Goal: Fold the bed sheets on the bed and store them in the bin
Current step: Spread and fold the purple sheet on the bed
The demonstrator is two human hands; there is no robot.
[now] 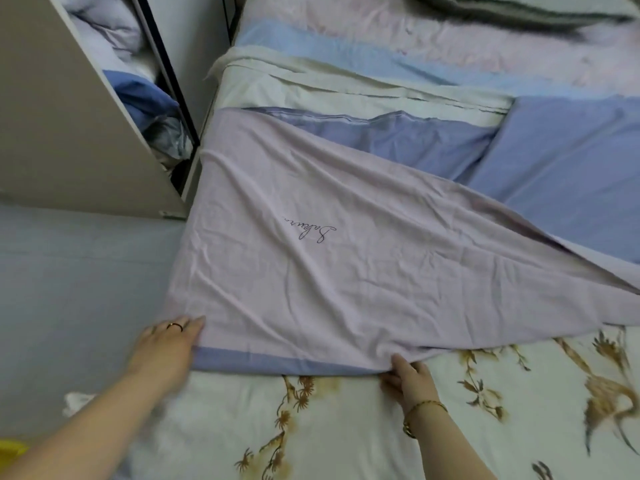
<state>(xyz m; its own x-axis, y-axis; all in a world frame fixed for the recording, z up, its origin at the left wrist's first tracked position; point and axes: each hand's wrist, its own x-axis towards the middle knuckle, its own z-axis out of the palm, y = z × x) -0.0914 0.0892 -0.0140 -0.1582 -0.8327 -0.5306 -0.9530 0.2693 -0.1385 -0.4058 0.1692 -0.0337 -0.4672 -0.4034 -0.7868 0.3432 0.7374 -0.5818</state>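
A lilac sheet [311,244] with a dark script logo and a blue underside lies spread across the bed, its near edge folded over. My left hand [169,344] holds the sheet's near left corner, fingers on the cloth at the bed's edge. My right hand [405,377] grips the near edge of the same sheet further right, thumb on top and fingers tucked under the fabric. A cream folded sheet [346,91] and a blue sheet [568,161] lie beyond it. No bin is in view.
A floral cream bedcover [346,427] covers the near part of the bed. A wardrobe with an open door [69,116] stands at the left, bedding stacked inside. The grey floor [69,289] lies left of the bed. A grey pillow [519,8] sits at the far end.
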